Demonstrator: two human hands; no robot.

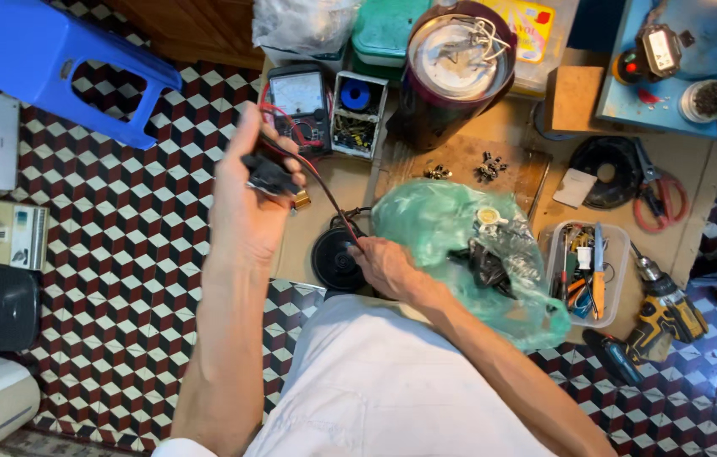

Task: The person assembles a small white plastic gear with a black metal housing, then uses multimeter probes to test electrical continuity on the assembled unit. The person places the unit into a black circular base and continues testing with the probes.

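The left hand (248, 199) lifts a small black part (269, 176) clear for inspection; the right hand (385, 264) apparently pinches a red lead (324, 195) (grip partly hidden) beside the green bag (443, 224).

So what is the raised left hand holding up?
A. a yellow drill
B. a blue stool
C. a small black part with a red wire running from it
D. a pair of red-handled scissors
C: the left hand grips a small black part, with a red wire trailing from it down to the right hand.
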